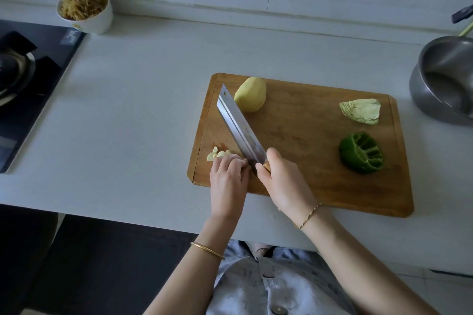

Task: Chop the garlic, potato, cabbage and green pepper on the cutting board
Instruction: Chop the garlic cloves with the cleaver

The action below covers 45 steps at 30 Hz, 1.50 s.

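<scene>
Sliced garlic [217, 153], potato [250, 94], cabbage [361, 111], halved pepper [361, 153] on board [307, 161]

Pale countertop [143, 100] with wooden cutting board [307, 161], white bowl [99, 23], steel pot [430, 103].

Soft, cool, rather dim light falls evenly on the counter [128, 100], leaving only faint shadows. The cleaver [240, 130] blade carries a pale sheen and the steel pot [445, 79] shows dull highlights. Wide-angle distortion bends the edges, and the lower left is near black.
</scene>
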Motion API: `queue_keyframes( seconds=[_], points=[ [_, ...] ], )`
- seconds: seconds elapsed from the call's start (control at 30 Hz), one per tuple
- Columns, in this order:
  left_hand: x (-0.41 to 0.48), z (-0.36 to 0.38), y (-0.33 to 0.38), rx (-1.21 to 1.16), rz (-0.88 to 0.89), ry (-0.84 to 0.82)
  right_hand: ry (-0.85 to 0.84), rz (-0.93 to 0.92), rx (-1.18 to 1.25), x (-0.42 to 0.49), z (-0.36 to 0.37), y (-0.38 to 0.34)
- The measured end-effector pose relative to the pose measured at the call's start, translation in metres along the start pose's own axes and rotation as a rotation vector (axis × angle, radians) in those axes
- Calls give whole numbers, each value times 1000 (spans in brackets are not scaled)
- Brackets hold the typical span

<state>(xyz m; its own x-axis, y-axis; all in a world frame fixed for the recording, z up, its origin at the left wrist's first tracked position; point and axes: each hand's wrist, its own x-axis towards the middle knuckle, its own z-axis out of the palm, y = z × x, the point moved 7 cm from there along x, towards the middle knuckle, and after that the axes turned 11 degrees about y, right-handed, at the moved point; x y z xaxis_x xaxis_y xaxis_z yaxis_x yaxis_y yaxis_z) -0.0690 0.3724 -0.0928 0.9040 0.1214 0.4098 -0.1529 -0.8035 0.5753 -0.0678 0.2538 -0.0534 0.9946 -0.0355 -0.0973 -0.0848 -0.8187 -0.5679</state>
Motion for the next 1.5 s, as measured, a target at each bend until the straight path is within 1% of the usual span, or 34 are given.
queue_keyframes(
  seconds=[0.07, 0.2, 0.37, 0.47, 0.6, 0.67, 1.07, 1.3, 1.5],
  points=[
    [0, -1, 0, -3, -1, 10, 8, 26, 32, 0, 1, 2],
    [1, -1, 2, 2, 3, 18, 48, 139, 172, 0, 0, 10],
    [1, -1, -1, 2, -26, 14, 48, 217, 261, -2, 4, 18],
    [0, -2, 0, -2, -26, 22, 60, 192, 282, -5, 1, 18],
    [0, 0, -3, -3, -42, 27, 95, 72, 219, -7, -9, 11],
    [-1, 0, -3, -7, -51, 27, 98, 45, 205, -8, -12, 8],
    [-1, -1, -2, -12, -47, 29, 45, 47, 180, -10, -7, 7],
    [0, -1, -2, -17, -38, 28, 62, 18, 92, -8, -5, 1],
    [1, -1, -2, -21, -42, 26, 41, 8, 19, -6, -3, -3]
  ],
)
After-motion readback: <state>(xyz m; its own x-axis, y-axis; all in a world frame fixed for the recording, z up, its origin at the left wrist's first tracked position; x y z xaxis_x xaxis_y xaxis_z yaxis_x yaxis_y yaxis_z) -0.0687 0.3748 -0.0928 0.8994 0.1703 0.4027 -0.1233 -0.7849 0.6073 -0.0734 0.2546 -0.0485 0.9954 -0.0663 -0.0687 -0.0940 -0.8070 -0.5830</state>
